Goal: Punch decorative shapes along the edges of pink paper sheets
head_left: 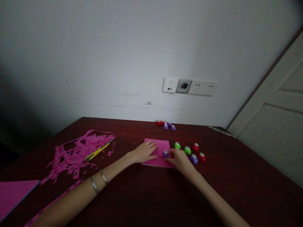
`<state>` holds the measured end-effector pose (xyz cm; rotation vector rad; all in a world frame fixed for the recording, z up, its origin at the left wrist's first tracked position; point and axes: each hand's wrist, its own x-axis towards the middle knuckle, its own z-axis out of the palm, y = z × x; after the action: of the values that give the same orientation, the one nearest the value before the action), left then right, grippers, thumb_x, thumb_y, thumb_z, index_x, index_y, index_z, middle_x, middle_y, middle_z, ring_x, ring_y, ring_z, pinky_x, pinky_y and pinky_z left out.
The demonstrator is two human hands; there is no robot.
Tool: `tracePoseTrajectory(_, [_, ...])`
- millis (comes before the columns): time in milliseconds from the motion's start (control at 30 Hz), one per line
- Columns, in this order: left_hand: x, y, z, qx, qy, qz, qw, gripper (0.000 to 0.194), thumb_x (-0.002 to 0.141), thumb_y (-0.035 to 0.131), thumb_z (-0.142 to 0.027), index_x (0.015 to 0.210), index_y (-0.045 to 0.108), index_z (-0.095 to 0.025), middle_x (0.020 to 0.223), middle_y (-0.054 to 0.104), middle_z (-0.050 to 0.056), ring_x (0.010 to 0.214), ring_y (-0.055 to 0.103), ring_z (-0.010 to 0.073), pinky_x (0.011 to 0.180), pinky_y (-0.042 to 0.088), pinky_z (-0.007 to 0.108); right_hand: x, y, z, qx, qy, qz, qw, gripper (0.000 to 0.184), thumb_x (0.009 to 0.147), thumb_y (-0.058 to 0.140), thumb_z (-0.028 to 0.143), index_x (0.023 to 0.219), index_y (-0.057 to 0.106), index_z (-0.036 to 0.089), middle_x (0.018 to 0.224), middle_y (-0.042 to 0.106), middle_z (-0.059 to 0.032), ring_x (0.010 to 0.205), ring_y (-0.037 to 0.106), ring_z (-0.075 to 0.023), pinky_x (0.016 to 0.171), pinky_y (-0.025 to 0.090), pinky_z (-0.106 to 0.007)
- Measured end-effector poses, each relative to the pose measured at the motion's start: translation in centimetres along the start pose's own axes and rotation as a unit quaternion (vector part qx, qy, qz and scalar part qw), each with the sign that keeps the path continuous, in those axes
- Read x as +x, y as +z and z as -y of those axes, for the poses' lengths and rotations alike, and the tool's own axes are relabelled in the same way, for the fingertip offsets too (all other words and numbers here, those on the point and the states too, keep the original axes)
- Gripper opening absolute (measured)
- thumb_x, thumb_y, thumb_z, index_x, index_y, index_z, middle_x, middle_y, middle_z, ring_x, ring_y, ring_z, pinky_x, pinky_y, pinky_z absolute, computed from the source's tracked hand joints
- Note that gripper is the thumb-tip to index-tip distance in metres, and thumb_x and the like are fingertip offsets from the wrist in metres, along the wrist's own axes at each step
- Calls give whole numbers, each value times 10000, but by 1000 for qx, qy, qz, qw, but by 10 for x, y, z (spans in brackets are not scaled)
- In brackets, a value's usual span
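Note:
A pink sheet (163, 144) lies flat on the dark red-brown table, with a strip across its lower part. My left hand (144, 152) rests on the sheet's left side, fingers stretched out and spread. At the sheet's middle, a small purple craft punch (165, 154) with a round white top sits between my two hands. My right hand (180, 160) grips this punch from the right, thumb in front and fingers behind. Right beside that hand are green punches (187, 150), red punches (202, 157) and another purple punch (193, 159). One green punch is partly hidden behind my right hand.
Tangled pink paper scraps (68, 157) with punched holes cover the table's left, with a yellow utility knife (98, 150) beside them. A pink stack (14, 195) lies front left. More punches (165, 126) stand by the wall, below the sockets (203, 88). A ruler-like strip (221, 131) lies back right.

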<state>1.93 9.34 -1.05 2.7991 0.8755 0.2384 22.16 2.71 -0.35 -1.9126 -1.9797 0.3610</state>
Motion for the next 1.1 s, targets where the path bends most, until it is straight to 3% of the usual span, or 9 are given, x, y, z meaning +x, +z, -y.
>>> tracePoseTrajectory(300, [2, -4, 3, -30, 26, 10, 999, 566, 857, 434, -470, 1286, 426, -101, 1350, 412, 168, 1268, 343, 248, 1038, 247, 380, 2, -5, -8, 115, -15, 65, 991, 96, 691, 627, 200, 758, 640, 133, 632, 607, -9, 478, 524, -103, 410, 340, -186])
tracePoseTrajectory(833, [3, -2, 9, -45, 62, 42, 996, 504, 893, 381, -415, 1333, 371, -168, 1389, 379, 100, 1311, 271, 211, 1057, 200, 370, 3, -2, -9, 113, -66, 47, 990, 76, 680, 622, 203, 637, 612, 141, 581, 584, 11, 526, 502, -106, 489, 336, -202])
tracePoseTrajectory(1100, [3, -3, 7, -56, 70, 47, 995, 477, 894, 391, -386, 1333, 367, -201, 1393, 377, 82, 1313, 271, 192, 1064, 191, 358, -2, -7, -3, 99, -72, 44, 992, 76, 700, 603, 207, 676, 641, 145, 630, 617, -4, 580, 529, -123, 514, 347, -212])
